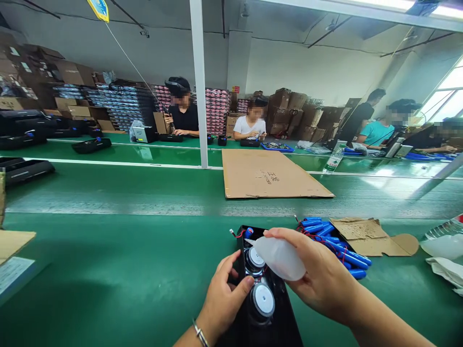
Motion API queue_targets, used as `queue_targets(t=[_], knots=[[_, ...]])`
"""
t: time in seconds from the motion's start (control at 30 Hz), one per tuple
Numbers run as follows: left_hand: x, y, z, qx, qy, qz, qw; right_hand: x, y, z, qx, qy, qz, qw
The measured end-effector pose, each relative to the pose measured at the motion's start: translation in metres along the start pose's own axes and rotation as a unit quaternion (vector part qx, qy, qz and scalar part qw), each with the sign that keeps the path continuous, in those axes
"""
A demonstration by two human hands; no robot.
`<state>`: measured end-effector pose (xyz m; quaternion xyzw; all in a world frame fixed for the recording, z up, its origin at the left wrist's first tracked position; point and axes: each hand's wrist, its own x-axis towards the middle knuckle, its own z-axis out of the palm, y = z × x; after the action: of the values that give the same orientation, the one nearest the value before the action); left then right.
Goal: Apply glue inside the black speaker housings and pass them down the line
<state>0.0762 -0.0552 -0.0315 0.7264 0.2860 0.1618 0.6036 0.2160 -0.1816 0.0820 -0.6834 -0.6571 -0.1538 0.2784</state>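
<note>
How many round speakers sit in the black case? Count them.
2: one speaker under the bottle's nozzle, the other speaker nearer, beside the left thumb. More may be hidden.

This is a factory assembly hall. Long green work benches [108, 193] run across the room in rows, with white strips along their edges. At the far bench several workers [183, 113] sit side by side over small parts. Behind them, against the back wall, brown cartons [289, 108] and stacked trays [126, 106] are piled high. A flattened cardboard sheet [267, 173] lies on the middle bench, and a heap of blue battery cells [336, 243] lies near the near edge.
</note>
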Motion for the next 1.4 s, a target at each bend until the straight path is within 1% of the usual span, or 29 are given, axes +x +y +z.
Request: queue_targets(t=[0.2,0.4,0.6,0.8,0.93,1.1,1.4], knots=[[0.0,0.001,0.0,-0.001,0.008,0.0,1.0,0.001,-0.002,0.001,0.019,0.001,0.006,1.0],[0.0,0.0,-0.001,-0.002,0.014,-0.005,1.0,0.003,-0.004,-0.001,0.017,0.007,0.008,1.0],[0.001,-0.001,-0.001,0.002,0.015,-0.003,1.0,0.005,-0.003,0.004,0.03,-0.007,0.03,0.999],[0.002,-0.005,-0.002,0.049,0.034,-0.014,0.998,0.001,-0.002,0.003,0.022,0.003,0.029,0.999],[0.003,-0.006,-0.002,0.042,0.028,-0.024,0.998,-0.004,0.001,0.003,0.014,0.004,0.032,0.999],[0.004,-0.007,-0.002,0.054,0.035,-0.029,0.998,-0.007,0.004,0.006,0.012,0.026,0.02,0.999],[0.004,-0.001,-0.003,0.049,0.041,-0.039,0.997,-0.012,0.01,0.007,0.009,0.037,0.05,0.998]])
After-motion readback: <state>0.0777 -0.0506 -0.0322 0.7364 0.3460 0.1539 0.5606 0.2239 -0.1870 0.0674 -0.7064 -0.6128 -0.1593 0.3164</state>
